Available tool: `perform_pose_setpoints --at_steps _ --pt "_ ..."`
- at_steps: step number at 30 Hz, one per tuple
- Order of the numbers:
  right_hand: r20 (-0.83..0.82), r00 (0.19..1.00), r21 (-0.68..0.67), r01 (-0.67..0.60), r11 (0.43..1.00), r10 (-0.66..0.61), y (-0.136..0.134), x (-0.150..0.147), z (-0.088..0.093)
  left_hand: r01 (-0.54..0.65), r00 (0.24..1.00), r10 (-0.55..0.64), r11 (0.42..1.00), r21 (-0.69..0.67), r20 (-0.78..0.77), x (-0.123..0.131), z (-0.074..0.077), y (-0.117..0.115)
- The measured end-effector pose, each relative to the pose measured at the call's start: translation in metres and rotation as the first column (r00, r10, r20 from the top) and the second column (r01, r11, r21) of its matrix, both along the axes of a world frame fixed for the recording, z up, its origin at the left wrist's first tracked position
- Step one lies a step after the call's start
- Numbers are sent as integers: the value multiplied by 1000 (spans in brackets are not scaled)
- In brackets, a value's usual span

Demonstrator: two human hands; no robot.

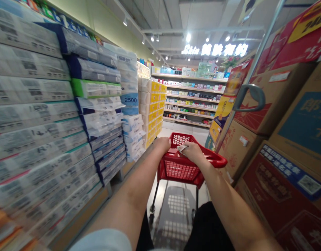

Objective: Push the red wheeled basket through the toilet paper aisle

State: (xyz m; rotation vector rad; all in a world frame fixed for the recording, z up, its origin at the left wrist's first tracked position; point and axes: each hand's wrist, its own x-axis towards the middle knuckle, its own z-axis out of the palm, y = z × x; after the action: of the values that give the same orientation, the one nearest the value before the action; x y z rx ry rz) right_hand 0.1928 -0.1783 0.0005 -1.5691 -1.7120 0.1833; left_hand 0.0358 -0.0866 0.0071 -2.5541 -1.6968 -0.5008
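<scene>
A red plastic shopping cart [181, 168] stands in front of me, its perforated basket on a frame with wheels. My left hand [163, 144] is closed on the left end of the cart's near rim, most of its fingers hidden. Over the right part of that rim, my right hand [194, 152] is closed with a small whitish piece of paper [181, 149] sticking out from its fingers. What is printed on the paper is too small to read. Little of the basket's inside shows.
Tall stacks of packaged tissue paper [35, 90] line the left side, with yellow-and-white packs [152, 111] farther on. Cardboard cartons [283, 195] are piled close on the right, beside a metal pole with a grey handle [250, 97]. Shelves of small goods [192, 94] cross the far end.
</scene>
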Motion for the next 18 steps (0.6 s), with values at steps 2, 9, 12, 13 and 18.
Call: perform_pose_setpoints --at_steps 2,9,12,13,18 --pt "4 997 -5 -71 997 71 -2 -1 1 1 1000 -1 1000 7 2 0 0 0" --pt "-22 1000 -80 -22 997 20 6 0 1 20 1000 -21 998 -54 -9 1 -1 -1" --pt "37 997 -8 73 997 -73 17 0 -5 145 989 -140 984 -107 53 4 0 -2" --pt "31 997 16 75 997 -75 20 0 -7 203 974 -188 973 -113 124 7 0 -3" --pt "-279 954 55 -93 994 104 24 0 -8 544 719 -453 839 -21 526 34 -6 -19"
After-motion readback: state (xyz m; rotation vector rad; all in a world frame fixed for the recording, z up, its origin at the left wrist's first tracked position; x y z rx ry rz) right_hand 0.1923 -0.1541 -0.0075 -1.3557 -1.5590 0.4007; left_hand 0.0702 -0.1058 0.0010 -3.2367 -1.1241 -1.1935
